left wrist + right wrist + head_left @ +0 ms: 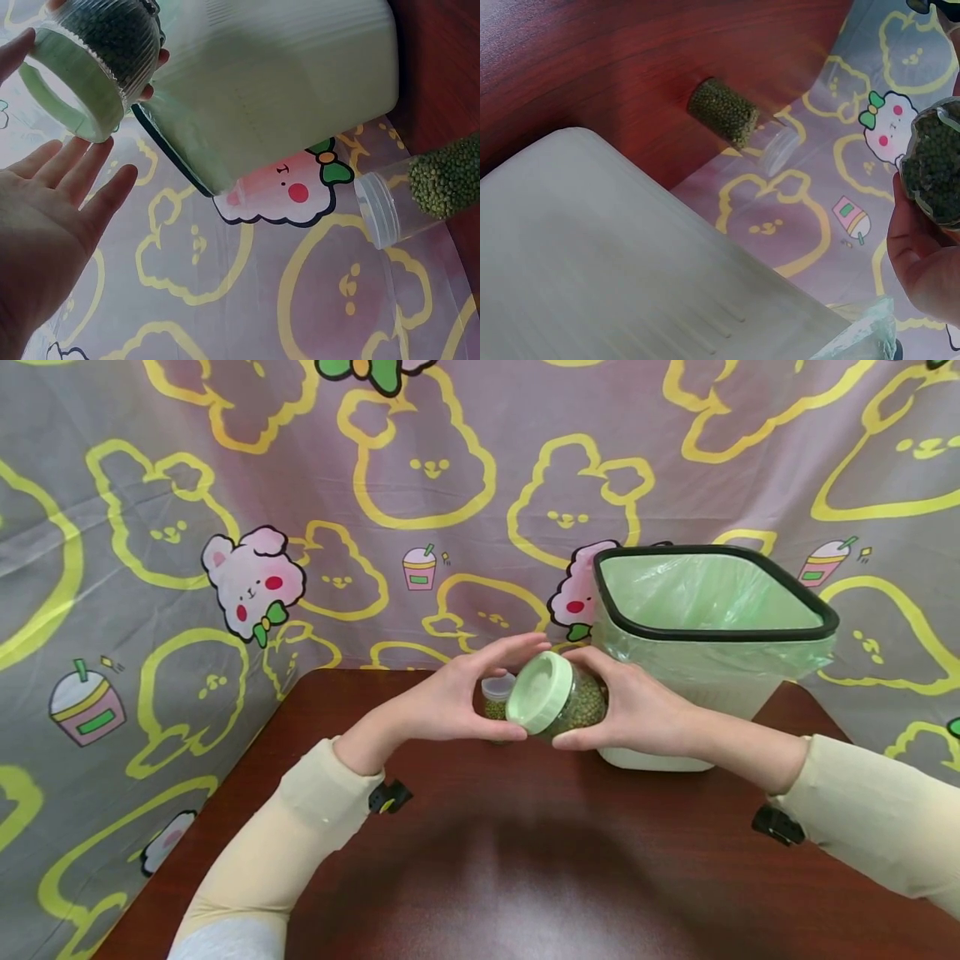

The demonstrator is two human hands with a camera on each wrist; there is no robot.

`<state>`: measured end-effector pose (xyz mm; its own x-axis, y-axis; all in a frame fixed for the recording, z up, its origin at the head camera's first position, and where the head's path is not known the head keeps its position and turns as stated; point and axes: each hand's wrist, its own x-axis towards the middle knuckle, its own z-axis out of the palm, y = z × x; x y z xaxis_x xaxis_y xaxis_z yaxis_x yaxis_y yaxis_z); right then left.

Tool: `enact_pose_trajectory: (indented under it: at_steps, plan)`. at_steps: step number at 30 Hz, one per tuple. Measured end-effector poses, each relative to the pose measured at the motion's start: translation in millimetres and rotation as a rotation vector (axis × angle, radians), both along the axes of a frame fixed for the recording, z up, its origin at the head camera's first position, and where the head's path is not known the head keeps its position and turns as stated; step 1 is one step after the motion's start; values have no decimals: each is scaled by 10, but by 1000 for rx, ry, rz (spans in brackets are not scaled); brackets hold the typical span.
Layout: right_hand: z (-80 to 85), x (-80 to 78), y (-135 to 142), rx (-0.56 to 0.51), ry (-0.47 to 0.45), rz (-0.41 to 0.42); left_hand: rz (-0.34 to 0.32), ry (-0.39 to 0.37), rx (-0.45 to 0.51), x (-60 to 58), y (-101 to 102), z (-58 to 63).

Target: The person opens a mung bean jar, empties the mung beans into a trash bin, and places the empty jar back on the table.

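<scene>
A ribbed clear jar of green beans, capped by a pale green lid, is held tilted above the table, its lid toward the left. My right hand grips the jar body from the right side. At the lid, my left hand has its thumb and fingers spread around the rim; the thumb touches the lid, and the fingers look fairly straight in the left wrist view. Behind the left hand stands a second clear jar with a whitish cap, partly filled with green beans.
A white trash bin with a black rim and a pale green plastic liner stands right of the hands at the back. The dark red-brown table ends at a patterned cloth backdrop.
</scene>
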<state>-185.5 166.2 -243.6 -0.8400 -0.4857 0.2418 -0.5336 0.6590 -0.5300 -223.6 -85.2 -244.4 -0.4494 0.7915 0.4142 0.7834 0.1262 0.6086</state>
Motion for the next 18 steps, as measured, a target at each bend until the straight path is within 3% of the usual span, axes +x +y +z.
enact_pose_trajectory:
  at_steps: [9,18]
  plan:
    - [7,-2,-1,-2,1,9,33,4,10,16,6,5]
    - [-2,-2,5,-1,1,6,107,93,-11,37,45,-13]
